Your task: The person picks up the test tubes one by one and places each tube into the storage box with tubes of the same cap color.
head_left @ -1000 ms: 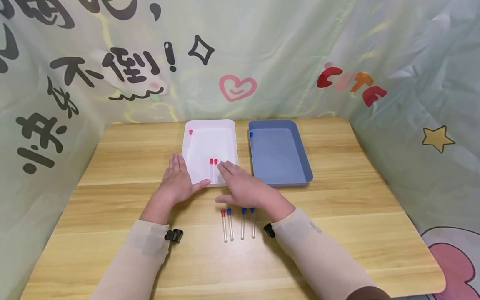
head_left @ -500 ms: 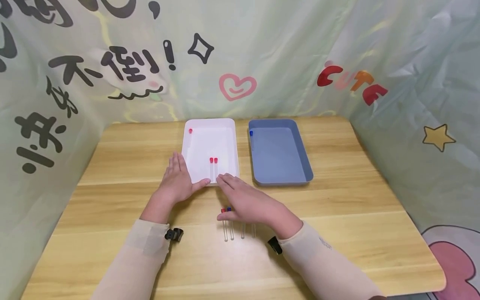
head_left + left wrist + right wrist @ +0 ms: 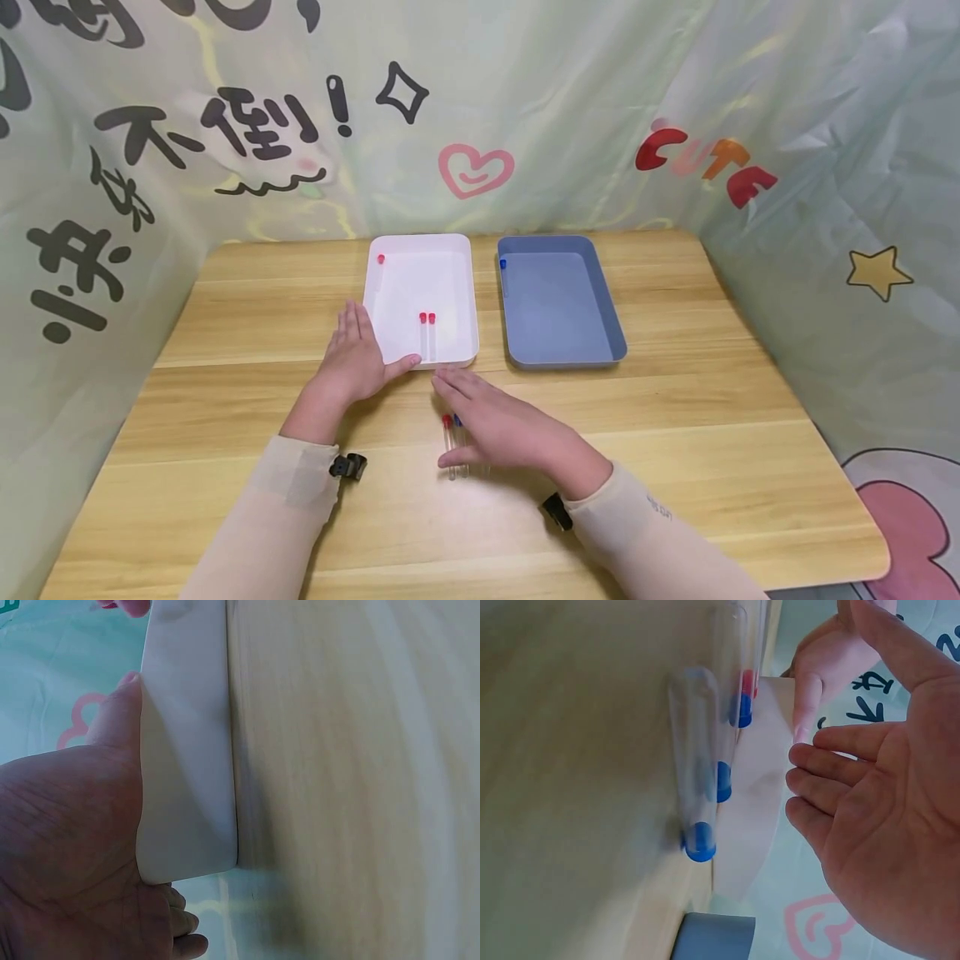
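My left hand (image 3: 351,358) rests against the near-left corner of the white tray (image 3: 397,292), fingers straight along its side and thumb at its front rim. Inside this tray lie two red-capped test tubes (image 3: 423,333) side by side near the front, and another red cap (image 3: 381,259) shows at the back left. My right hand (image 3: 498,425) hovers above the row of tubes on the table, fingers extended, holding nothing. A red-capped tube (image 3: 447,429) shows at its left; the hand partly covers the others. Blue-capped tubes (image 3: 697,765) lie below it in the right wrist view.
A blue-grey tray (image 3: 558,308) stands right of the white one, with a blue cap (image 3: 503,264) at its back-left wall. The wooden table (image 3: 712,433) is enclosed by printed fabric (image 3: 570,117) at the back and sides.
My right hand has drawn back from the white tray's front toward me, over the row of tubes, covering most of them. The left hand has stayed at the tray's corner.
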A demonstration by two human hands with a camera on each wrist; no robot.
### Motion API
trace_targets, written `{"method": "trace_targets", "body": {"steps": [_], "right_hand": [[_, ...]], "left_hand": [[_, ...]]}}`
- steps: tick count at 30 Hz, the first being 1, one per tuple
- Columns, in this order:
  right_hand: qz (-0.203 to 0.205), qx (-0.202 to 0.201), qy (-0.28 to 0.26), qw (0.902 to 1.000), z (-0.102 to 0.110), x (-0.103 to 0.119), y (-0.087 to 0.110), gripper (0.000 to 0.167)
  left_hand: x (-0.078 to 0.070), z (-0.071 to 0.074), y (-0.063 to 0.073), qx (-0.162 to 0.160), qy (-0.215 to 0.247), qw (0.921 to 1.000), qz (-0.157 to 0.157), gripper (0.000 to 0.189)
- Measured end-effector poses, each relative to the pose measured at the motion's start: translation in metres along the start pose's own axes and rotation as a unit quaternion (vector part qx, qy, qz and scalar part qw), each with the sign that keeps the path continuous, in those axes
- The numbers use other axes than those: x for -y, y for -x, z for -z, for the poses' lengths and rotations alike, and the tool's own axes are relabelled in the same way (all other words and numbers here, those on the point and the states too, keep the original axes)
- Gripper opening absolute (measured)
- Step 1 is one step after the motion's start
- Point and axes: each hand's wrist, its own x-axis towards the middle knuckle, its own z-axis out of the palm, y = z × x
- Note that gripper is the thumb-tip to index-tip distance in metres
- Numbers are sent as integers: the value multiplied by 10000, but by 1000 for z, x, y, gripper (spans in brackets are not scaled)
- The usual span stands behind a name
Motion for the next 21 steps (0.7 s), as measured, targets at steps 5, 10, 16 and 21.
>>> {"method": "trace_targets", "body": {"steps": [5, 10, 16, 21], "right_hand": [[-21, 70, 7, 10000, -6, 1, 1, 112], [-8, 227, 294, 9993, -13, 1, 1, 120], [-133, 413, 483, 9979, -16, 3, 1, 127], [-209, 471, 550, 9972, -19, 2, -1, 126]], "left_hand": [[-1, 1, 0, 18, 12, 10000, 16, 131], [0, 1, 0, -2, 12, 10000, 12, 131], [1, -1, -1, -28, 13, 10000, 11, 131], [1, -1, -1, -30, 42, 10000, 6, 131]]}}
